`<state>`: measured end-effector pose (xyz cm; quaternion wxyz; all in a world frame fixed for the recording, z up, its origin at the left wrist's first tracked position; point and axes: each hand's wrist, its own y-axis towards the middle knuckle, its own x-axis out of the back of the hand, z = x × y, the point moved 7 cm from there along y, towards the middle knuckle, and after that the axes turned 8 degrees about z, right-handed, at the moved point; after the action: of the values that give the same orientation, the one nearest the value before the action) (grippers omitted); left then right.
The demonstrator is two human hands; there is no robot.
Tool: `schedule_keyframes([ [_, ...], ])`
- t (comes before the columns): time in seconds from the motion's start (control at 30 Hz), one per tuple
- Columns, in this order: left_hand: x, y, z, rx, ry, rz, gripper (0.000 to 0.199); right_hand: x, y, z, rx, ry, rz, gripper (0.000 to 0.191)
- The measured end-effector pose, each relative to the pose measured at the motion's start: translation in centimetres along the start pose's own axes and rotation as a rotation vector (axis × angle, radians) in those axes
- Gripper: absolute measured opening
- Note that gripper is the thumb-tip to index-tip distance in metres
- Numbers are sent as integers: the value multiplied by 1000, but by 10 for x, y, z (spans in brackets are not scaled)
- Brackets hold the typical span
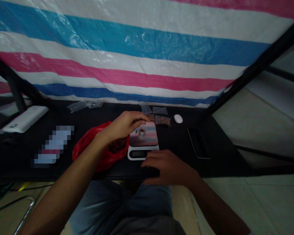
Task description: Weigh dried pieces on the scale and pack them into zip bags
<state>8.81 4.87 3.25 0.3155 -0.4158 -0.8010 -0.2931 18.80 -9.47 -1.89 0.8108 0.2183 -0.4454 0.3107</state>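
Observation:
My left hand [133, 120] reaches over a kitchen scale with its fingers stretched out. Its fingertips are at a small clear bag of brown bits [151, 117] just behind the scale; I cannot tell if they press on it. The white scale [143, 138] has a shiny square plate, and a small round cup [142, 131] with brown contents appears on it. My right hand [165, 167] hovers at the scale's front right corner, fingers apart, holding nothing. Under my left forearm lies a red plastic bag [88, 147], open, with dark brown pieces [118, 144] inside.
Another filled bag [163, 120] lies behind the scale, near flat clear bags [159, 110] and a white oval object [178, 118]. A dark phone-like device [198, 143] lies right. At left are a white box-shaped object [26, 119] and a blurred-out item [55, 145]. Striped sheeting hangs behind the black table.

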Motion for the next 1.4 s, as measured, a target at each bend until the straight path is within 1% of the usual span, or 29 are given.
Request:
schedule_keyframes([
  [0.03,2,-5,3,24,3,-24,24,-15,-7,4,-2,-53,67,31],
  [0.07,2,-10,7,60,16,-33,22,-29,-13,4,-20,-99,110,25],
  [0.13,-2,-19,19,158,57,-4,18,-47,-22,-1,-52,-146,115,19],
  [0.2,-11,-26,32,257,102,67,16,-56,-27,-5,-42,-177,89,12],
  [0.27,-20,-29,42,302,151,122,17,-58,-31,-5,-7,-178,41,11],
  [0.33,-25,-28,46,297,207,145,16,-52,-33,-3,14,-103,-34,17],
  [0.4,-28,-26,48,282,243,152,17,-44,-35,-3,5,35,-103,21],
  [0.47,-28,-26,47,279,244,157,19,-34,-37,-6,-21,148,-151,20],
  [0.53,-23,-28,45,275,229,135,22,-20,-37,-13,-36,196,-205,18],
  [0.6,-14,-30,40,255,201,58,24,0,-34,-30,-63,210,-299,18],
  [0.63,-10,-30,36,236,185,9,25,12,-31,-43,-103,211,-361,17],
  [0.7,-5,-28,28,198,161,-58,25,32,-18,-71,-186,186,-426,13],
  [0.73,-7,-26,24,186,159,-58,26,39,-8,-84,-202,172,-422,12],
  [0.77,-9,-24,21,184,165,-42,28,44,5,-96,-211,164,-391,11],
  [0.83,-14,-21,17,200,186,0,32,50,32,-112,-199,146,-332,13],
  [0.87,-14,-21,16,214,198,3,34,51,44,-118,-197,141,-314,16],
  [0.93,-6,-26,15,269,252,-48,36,51,65,-123,-190,134,-262,19],
  [1.0,8,-34,19,370,359,-117,35,47,80,-123,-177,128,-191,15],
  [1.03,15,-37,23,430,420,-129,35,45,84,-122,-167,127,-162,13],
  [1.1,23,-42,33,538,507,-76,35,44,87,-120,-144,131,-143,13],
  [1.13,25,-43,39,581,524,-30,33,45,86,-120,-138,137,-164,15],
  [1.2,26,-42,50,645,521,41,31,51,80,-122,-136,159,-250,16],
  [1.23,28,-40,55,666,516,48,32,55,76,-122,-133,174,-302,16],
  [1.3,35,-36,59,680,524,-11,35,61,69,-121,-115,210,-385,14],
  [1.4,51,-34,52,635,564,-159,40,62,64,-115,-76,256,-420,16],
])
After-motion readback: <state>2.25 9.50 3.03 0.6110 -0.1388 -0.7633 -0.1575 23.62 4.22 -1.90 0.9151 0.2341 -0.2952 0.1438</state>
